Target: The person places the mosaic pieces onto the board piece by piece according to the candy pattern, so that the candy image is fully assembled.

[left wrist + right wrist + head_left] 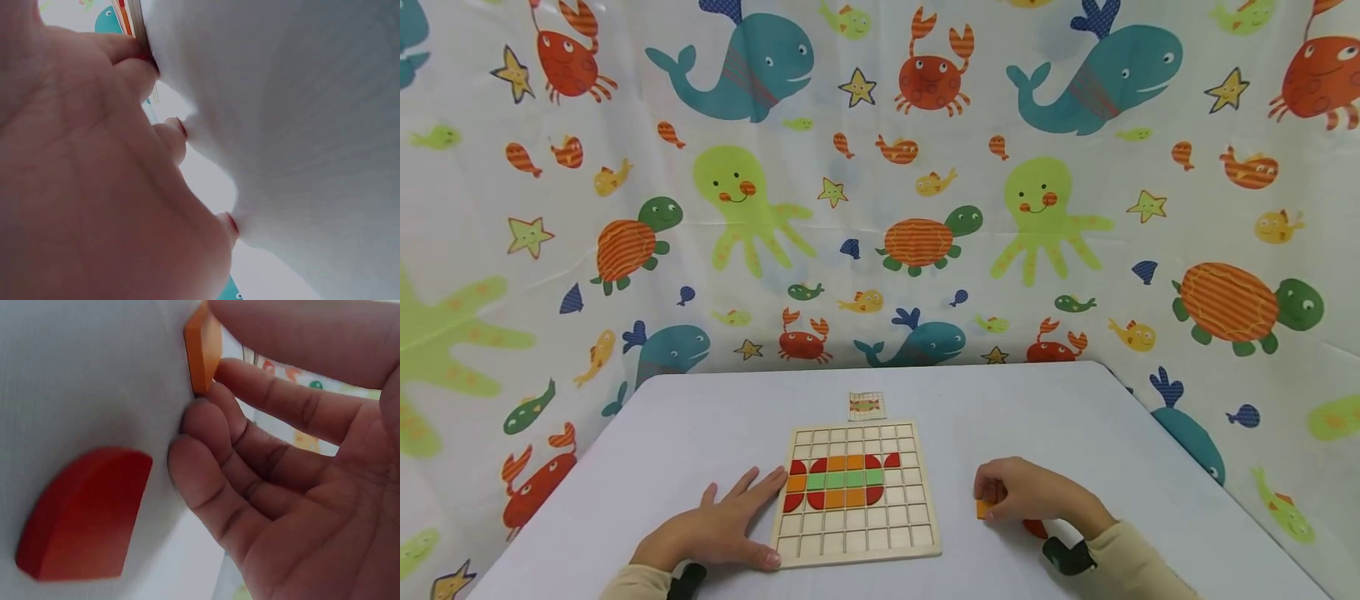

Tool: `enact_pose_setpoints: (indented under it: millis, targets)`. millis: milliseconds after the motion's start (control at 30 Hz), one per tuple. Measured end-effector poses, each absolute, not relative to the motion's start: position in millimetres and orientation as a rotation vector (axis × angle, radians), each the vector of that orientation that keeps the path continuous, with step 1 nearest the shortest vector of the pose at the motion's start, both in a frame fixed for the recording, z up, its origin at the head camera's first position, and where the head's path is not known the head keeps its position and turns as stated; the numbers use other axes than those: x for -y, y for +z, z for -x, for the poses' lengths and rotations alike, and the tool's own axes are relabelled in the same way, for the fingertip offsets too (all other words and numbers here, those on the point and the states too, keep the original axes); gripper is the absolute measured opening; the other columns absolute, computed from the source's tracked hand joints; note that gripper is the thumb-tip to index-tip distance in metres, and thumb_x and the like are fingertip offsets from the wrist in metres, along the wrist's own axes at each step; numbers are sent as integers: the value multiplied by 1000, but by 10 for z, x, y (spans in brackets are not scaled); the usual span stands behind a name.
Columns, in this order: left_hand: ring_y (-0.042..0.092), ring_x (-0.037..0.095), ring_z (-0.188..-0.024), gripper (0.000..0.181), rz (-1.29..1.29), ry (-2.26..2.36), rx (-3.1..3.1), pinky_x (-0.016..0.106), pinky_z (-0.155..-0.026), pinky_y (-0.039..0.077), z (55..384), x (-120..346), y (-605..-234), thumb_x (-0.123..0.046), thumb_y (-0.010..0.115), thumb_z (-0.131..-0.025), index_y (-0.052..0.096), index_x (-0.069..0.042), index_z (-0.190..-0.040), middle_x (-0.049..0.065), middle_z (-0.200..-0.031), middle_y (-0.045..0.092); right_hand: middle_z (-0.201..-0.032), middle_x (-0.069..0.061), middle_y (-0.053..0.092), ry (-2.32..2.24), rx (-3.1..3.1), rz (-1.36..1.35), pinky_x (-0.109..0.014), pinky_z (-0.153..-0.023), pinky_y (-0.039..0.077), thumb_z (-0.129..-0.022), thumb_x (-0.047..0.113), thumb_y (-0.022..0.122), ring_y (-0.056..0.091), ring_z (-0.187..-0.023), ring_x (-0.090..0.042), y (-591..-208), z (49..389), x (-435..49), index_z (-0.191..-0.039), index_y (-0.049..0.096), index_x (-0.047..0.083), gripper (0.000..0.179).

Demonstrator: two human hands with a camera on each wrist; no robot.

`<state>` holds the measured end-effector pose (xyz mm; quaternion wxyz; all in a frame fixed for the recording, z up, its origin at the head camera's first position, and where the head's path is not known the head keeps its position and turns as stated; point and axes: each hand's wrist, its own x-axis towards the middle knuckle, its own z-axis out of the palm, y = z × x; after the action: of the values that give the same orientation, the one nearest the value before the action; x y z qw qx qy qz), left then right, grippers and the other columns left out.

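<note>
A wooden grid board (855, 540) lies on the table, with orange, light green and red tiles set in its upper left and middle cells. My left hand (726, 521) rests at its left side, fingers spread, with the index fingertip and thumb at the rim. To the right of the board, my right hand (1026, 493) pinches an orange square tile (201, 353) between thumb and index finger, low at the tabletop; its other fingers are bent. Under the right wrist lies a red quarter-circle tile (94, 512), partly covered in the head view.
A small picture card (867, 407) with a coloured grid pattern lies just behind the board. The white table (715, 417) ends at a curtain (850, 250) printed with sea animals. Dark wrist cameras sit at both sleeves.
</note>
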<state>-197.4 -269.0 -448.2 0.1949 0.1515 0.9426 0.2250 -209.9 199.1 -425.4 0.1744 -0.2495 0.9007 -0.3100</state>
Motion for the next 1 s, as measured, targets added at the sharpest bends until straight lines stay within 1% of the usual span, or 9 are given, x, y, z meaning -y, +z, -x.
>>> enact_pose_setpoints:
  millis: [33, 100, 267, 300, 567, 633, 733, 867, 1000]
  targets:
    - [8, 50, -160, 118, -426, 628, -2643, 84, -113, -9, 1979, 2691, -4484, -53, 93, -77, 31, -14, -170, 16, -174, 29, -85, 2, 62, -865, -2563, 714, -27, -69, 50, -89, 3, 85, 57, -78, -18, -4256, 2094, -1979, -99, 70, 13, 21]
    - [8, 51, -159, 118, -427, 624, -2644, 84, -113, -9, 1984, 2694, -4489, -53, 93, -77, 31, -14, -170, 16, -173, 29, -85, 4, 62, -829, -2587, 723, -27, -69, 50, -89, 6, 86, 57, -78, -16, -4314, 2129, -1988, -98, 69, 17, 22]
    - [8, 50, -160, 120, -410, 615, -2644, 84, -113, -9, 1995, 2702, -4504, -55, 93, -76, 31, -14, -170, 16, -174, 29, -84, 3, 61, -816, -2608, 737, -27, -68, 50, -88, 5, 87, 56, -76, -14, -4309, 2114, -1964, -95, 66, 16, 24]
    - [8, 50, -160, 120, -409, 614, -2645, 84, -113, -9, 1994, 2700, -4504, -55, 93, -76, 31, -14, -170, 16, -174, 29, -84, 2, 60, -828, -2605, 740, -28, -67, 49, -88, 2, 86, 55, -76, -15, -4256, 2074, -1934, -95, 65, 14, 25]
    - [8, 52, -159, 117, -428, 595, -2654, 85, -111, -10, 1968, 2674, -4484, -54, 92, -78, 32, -13, -169, 18, -173, 29, -80, 7, 60, -825, -2636, 796, -26, -65, 47, -89, 1, 85, 53, -73, -8, -4268, 2094, -1922, -91, 63, 15, 26]
    - [8, 52, -159, 118, -427, 601, -2652, 85, -112, -10, 1970, 2670, -4472, -54, 92, -77, 31, -14, -170, 18, -173, 29, -81, 8, 62, -850, -2627, 803, -26, -65, 49, -90, 1, 83, 55, -74, -8, -4261, 2105, -1925, -92, 65, 15, 23]
    - [8, 52, -159, 118, -431, 611, -2648, 85, -112, -10, 1978, 2672, -4469, -54, 92, -78, 31, -14, -170, 18, -173, 28, -82, 7, 65, -897, -2597, 798, -27, -66, 51, -93, -1, 78, 57, -74, -11, -4242, 2112, -1925, -98, 73, 13, 16]
    - [7, 53, -159, 117, -436, 615, -2645, 85, -111, -12, 1984, 2681, -4486, -54, 92, -78, 31, -13, -169, 19, -173, 28, -87, 7, 70, -945, -2573, 798, -26, -68, 53, -95, -3, 74, 60, -76, -12, -4231, 2121, -1908, -103, 80, 13, 19]
    - [7, 52, -159, 119, -419, 626, -2634, 85, -112, -11, 1990, 2677, -4488, -55, 92, -77, 31, -13, -170, 17, -174, 28, -91, 8, 72, -984, -2574, 785, -26, -70, 55, -96, -2, 74, 62, -78, -14, -4261, 2139, -1868, -101, 81, 15, 19]
